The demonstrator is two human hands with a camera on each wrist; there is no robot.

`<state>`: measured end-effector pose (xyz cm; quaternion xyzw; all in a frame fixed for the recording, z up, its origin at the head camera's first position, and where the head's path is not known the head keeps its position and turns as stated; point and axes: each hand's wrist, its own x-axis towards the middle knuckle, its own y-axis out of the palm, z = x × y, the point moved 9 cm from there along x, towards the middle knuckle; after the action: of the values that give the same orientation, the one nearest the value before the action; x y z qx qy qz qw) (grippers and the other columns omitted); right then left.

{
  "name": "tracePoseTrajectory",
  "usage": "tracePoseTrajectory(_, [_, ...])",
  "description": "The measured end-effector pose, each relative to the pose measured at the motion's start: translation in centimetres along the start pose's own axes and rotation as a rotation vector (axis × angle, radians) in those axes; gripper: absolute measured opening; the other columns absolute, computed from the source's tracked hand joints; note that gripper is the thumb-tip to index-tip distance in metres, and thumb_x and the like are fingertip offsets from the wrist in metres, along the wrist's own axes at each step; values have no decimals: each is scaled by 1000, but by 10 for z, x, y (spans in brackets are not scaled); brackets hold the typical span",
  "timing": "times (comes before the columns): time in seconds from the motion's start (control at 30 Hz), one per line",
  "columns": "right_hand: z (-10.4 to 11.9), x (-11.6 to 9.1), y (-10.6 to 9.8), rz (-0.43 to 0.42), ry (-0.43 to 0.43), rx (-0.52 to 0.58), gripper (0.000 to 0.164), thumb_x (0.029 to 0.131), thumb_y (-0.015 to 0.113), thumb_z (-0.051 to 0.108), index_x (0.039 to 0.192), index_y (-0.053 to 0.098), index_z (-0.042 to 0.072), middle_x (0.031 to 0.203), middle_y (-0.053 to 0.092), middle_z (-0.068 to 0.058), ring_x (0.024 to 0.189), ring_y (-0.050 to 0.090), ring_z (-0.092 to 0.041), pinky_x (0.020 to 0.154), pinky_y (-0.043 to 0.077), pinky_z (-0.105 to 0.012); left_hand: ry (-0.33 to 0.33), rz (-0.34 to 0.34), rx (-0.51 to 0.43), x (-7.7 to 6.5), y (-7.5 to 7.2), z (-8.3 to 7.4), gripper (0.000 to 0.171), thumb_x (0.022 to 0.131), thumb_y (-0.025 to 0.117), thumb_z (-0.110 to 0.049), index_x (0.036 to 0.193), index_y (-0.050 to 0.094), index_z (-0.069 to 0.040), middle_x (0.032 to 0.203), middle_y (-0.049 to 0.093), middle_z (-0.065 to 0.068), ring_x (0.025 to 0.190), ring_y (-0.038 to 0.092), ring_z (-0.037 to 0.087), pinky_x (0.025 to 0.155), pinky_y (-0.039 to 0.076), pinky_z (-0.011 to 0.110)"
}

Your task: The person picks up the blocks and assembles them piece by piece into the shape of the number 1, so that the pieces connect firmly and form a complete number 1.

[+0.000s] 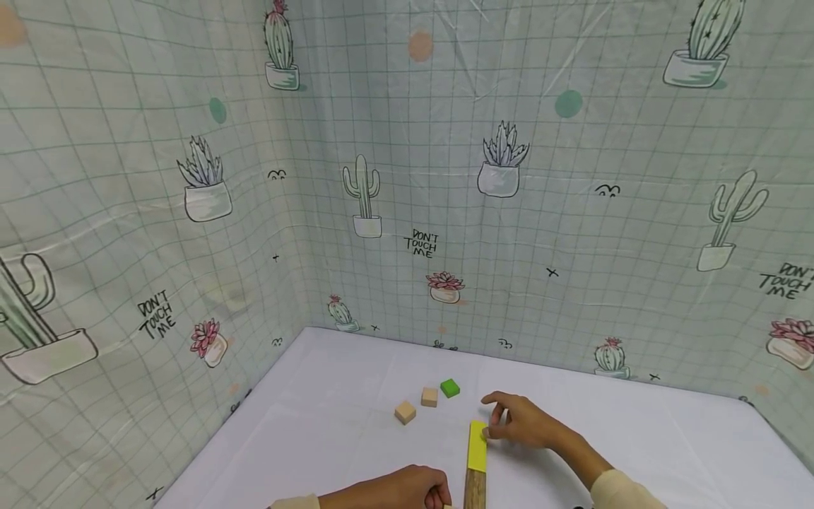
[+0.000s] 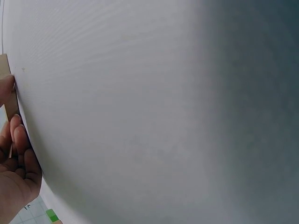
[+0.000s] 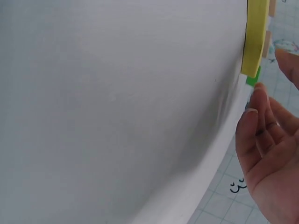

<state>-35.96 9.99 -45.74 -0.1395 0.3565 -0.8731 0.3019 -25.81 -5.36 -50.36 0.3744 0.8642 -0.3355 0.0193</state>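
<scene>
On the white table a yellow block lies end to end with a brown wood-grained block, which runs off the lower edge of the head view. My right hand is beside the yellow block, its thumb at the right edge and its fingers loosely bent with nothing in them. In the right wrist view the fingertips sit just off the block's end. To the left of the row, my left hand pinches a light wooden block between thumb and fingers; most of it is hidden in the head view.
Farther back on the table are two light wooden cubes and a small green block. A cloth printed with cacti hangs behind and to the left of the white table.
</scene>
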Motion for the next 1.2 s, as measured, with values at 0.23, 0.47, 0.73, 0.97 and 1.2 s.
tracePoseTrajectory(0.23, [2,14,-9,-133,25,-99,51,85,80,22,125,60,-3,83,63,3,61,50,-7,54,46,-24,69,39,-42,23,7,33,9,90,73,-7,92,66,-11,75,59,-11,69,53,-2,67,47,16])
tracePoseTrajectory(0.47, [0,29,-13,-221,134,-175,46,84,81,25,122,64,3,80,61,5,66,50,-10,56,42,-25,73,22,-19,27,9,41,8,91,72,-8,93,66,-13,75,59,-11,69,53,-2,67,48,16])
tracePoseTrajectory(0.73, [3,39,-10,-240,217,-190,44,83,81,22,120,66,5,79,61,2,67,51,-14,59,42,-30,57,49,-80,33,11,50,9,90,74,-10,91,66,-15,76,60,-10,69,53,-2,67,46,15])
tracePoseTrajectory(0.97, [0,48,-6,-206,245,-197,47,81,83,21,121,64,4,83,64,0,72,55,-15,65,47,-33,53,45,-40,40,12,58,12,90,75,-12,90,66,-19,76,61,-9,69,55,0,66,47,17])
tracePoseTrajectory(1.2, [-6,56,-2,-192,249,-207,50,81,83,23,123,63,4,88,68,-1,77,59,-15,71,52,-38,58,47,-25,40,12,56,10,91,75,-13,91,67,-19,77,61,-10,69,54,-1,66,47,16])
